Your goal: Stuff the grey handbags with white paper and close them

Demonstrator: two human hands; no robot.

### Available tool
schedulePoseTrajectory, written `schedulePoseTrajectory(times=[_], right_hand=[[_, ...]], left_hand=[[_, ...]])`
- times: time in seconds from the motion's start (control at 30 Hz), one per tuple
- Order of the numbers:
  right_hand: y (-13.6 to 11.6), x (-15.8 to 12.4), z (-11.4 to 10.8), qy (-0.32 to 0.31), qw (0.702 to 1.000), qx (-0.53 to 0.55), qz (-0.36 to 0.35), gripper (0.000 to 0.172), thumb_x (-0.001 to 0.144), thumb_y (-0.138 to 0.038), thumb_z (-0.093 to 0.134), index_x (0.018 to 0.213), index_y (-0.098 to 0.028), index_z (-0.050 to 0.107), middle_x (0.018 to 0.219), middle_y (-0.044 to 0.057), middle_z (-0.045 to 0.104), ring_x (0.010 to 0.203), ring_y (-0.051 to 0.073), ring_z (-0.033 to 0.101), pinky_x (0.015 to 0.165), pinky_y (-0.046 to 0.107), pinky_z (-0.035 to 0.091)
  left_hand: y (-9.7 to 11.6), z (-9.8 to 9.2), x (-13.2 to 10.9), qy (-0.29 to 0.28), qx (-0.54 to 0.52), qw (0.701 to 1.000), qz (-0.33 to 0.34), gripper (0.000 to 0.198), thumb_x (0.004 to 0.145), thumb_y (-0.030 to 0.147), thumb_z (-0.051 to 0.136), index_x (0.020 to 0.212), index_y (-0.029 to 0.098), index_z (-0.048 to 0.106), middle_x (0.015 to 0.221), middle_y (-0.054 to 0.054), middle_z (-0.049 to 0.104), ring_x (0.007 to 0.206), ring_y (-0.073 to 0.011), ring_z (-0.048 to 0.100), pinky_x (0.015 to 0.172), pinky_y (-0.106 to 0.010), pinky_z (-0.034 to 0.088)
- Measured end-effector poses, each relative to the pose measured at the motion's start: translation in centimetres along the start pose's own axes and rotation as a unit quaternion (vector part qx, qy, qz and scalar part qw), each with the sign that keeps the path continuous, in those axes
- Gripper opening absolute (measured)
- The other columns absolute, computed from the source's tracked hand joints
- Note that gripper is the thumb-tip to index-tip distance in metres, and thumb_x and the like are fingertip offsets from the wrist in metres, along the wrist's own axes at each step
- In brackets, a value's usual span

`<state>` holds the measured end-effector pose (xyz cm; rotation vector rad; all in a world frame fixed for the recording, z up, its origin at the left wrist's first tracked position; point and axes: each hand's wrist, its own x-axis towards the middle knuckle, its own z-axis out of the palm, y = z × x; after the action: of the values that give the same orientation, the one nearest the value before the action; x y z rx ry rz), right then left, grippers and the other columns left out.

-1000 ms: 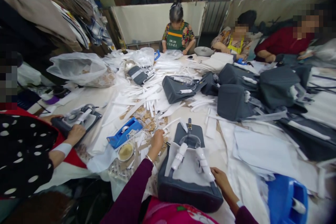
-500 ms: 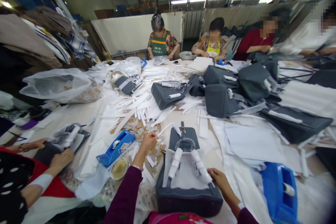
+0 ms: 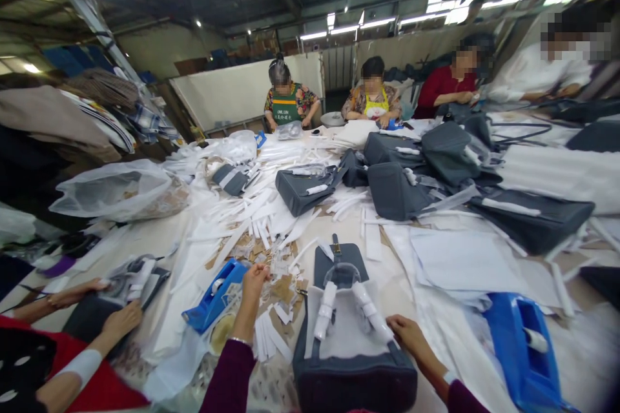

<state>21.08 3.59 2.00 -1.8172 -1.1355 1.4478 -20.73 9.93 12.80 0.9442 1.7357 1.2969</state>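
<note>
Dark-grey bag (image 3: 356, 384): is lying on the table (image 3: 341, 224) right in front of the person, base nearest the body, flap (image 3: 353, 259) opening out flat at the far end.
Buckle strap (image 3: 336, 248): is running along the flap and sticking out past its far edge.
White wraps (image 3: 325, 310): are covering both sides of the handle, above a pale sheet (image 3: 341, 345) that is lying on the bag.
Left hand (image 3: 254, 282): is hovering left of the bag near the brown tags (image 3: 285, 290), thumb and fingertips bunching together; whether they are pinching anything, I cannot tell.
Right hand (image 3: 405, 332): is staying close to the bag's right edge, fingers curling beside the lower end of a wrap; I cannot tell whether they are gripping it.
Blue tape dispensers (image 3: 519, 350): are standing on both sides, one well right of the bag, the other just left of the left hand.
Neighbour's hands (image 3: 123, 319): are handling another grey bag (image 3: 87, 316) at far left.
Grey bags (image 3: 392, 190): are piling up beyond, toward the right, among white strips (image 3: 261, 216).
Co-workers (image 3: 285, 110): are sitting along the far side.
</note>
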Motion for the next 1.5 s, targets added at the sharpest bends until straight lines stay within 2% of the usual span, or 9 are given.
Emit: schedulePoseTrajectory(times=[0.17,0.33,0.5,0.63,0.87,0.93,1.07,1.3,1.5], right_hand=[[-0.2,-0.4,-0.2,-0.006,0.999,0.041,0.009,0.031,0.052,-0.046,0.052,0.057,-0.017,0.063,0.050,0.003,0.058,0.046,0.016,0.050,0.048,0.029,0.039],[-2.4,-0.9,-1.0,0.045,0.995,0.082,-0.024,0.034,0.058,-0.043,0.055,0.074,-0.016,0.066,0.063,0.004,0.063,0.059,0.019,0.060,0.061,0.032,0.048],[-10.6,-2.6,0.3,-0.018,0.983,0.102,-0.150,0.027,0.072,-0.033,0.055,0.091,-0.017,0.067,0.087,0.007,0.068,0.084,0.021,0.063,0.076,0.034,0.050],[-18.3,-4.3,2.7,-0.084,0.954,0.102,-0.271,0.025,0.075,-0.024,0.055,0.096,-0.019,0.066,0.095,0.005,0.065,0.088,0.019,0.061,0.082,0.035,0.048],[-26.8,-4.0,5.8,-0.118,0.896,0.064,-0.424,0.056,0.066,-0.009,0.060,0.120,-0.025,0.056,0.122,0.005,0.055,0.112,0.020,0.048,0.090,0.036,0.042],[-27.7,-3.1,6.4,-0.184,0.889,0.084,-0.411,0.043,0.068,-0.012,0.061,0.110,-0.022,0.062,0.112,0.004,0.061,0.107,0.020,0.052,0.090,0.035,0.040],[-27.8,-2.3,6.7,-0.309,0.885,0.187,-0.294,0.016,0.069,-0.025,0.066,0.082,-0.016,0.065,0.074,-0.001,0.062,0.069,0.012,0.055,0.069,0.026,0.041],[-27.3,-2.9,5.0,-0.273,0.898,0.257,-0.230,0.023,0.061,-0.029,0.075,0.075,-0.013,0.065,0.063,-0.003,0.057,0.053,0.007,0.045,0.053,0.021,0.033],[-26.8,-3.0,3.6,-0.322,0.875,0.340,-0.121,0.038,0.058,-0.029,0.077,0.090,-0.014,0.064,0.062,-0.004,0.055,0.049,0.007,0.046,0.051,0.022,0.036]], left_hand=[[0.7,-0.8,-1.6,0.016,-0.001,1.000,0.002,0.031,0.063,0.045,0.069,0.060,0.017,0.055,0.049,0.003,0.050,0.049,-0.0115,0.047,0.051,-0.025,0.040],[3.8,-1.0,-2.1,-0.019,-0.009,1.000,0.004,0.037,0.064,0.049,0.070,0.072,0.014,0.061,0.052,0.004,0.048,0.045,-0.0077,0.040,0.043,-0.021,0.030],[9.5,-0.2,-3.3,-0.123,-0.071,0.990,-0.009,0.037,0.069,0.046,0.070,0.086,0.014,0.062,0.059,0.007,0.047,0.037,-0.0005,0.026,0.036,-0.016,0.015],[14.0,1.3,-5.1,-0.183,-0.067,0.981,0.002,0.031,0.074,0.041,0.069,0.087,0.013,0.062,0.066,0.004,0.052,0.036,0.0017,0.027,0.036,-0.015,0.014],[18.3,4.2,-7.7,-0.297,-0.022,0.955,-0.006,0.027,0.082,0.040,0.062,0.087,0.013,0.062,0.065,0.004,0.052,0.036,0.0021,0.025,0.035,-0.014,0.012],[18.8,4.7,-8.0,-0.314,-0.022,0.949,-0.008,0.026,0.083,0.040,0.061,0.088,0.014,0.062,0.065,0.004,0.052,0.036,0.0022,0.024,0.035,-0.014,0.012],[19.2,5.2,-8.4,-0.304,-0.029,0.952,-0.001,0.026,0.082,0.039,0.062,0.087,0.014,0.061,0.066,0.003,0.053,0.036,0.0020,0.025,0.036,-0.014,0.014],[18.6,5.7,-8.3,-0.262,-0.067,0.963,0.009,0.025,0.081,0.039,0.063,0.081,0.014,0.060,0.065,0.004,0.052,0.037,0.0016,0.024,0.037,-0.015,0.013],[18.1,6.7,-8.1,-0.263,-0.068,0.962,0.029,0.023,0.078,0.036,0.066,0.086,0.016,0.059,0.065,0.004,0.052,0.045,-0.0015,0.036,0.041,-0.013,0.022]])
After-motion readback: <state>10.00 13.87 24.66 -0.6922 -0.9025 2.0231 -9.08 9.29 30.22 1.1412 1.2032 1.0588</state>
